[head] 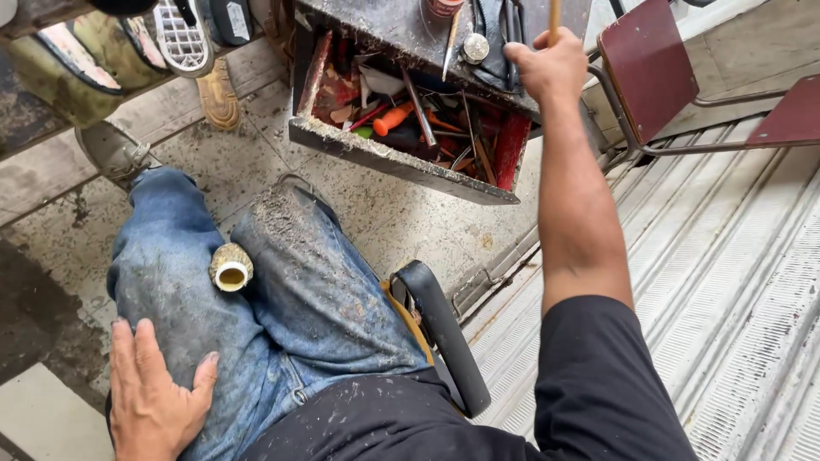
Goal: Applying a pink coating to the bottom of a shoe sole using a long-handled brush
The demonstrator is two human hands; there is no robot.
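Observation:
My right hand reaches forward over the dirty work table and is closed around a thin wooden handle that runs up out of view. My left hand rests flat on my left thigh with the fingers spread, holding nothing. A short grimy pipe fitting with a white round opening lies between my knees on the blue jeans.
An open drawer under the table holds several tools, among them an orange-handled one. A dark red chair stands at the right on a ribbed metal sheet. Shoes lie at upper left. A black strap sits by my hip.

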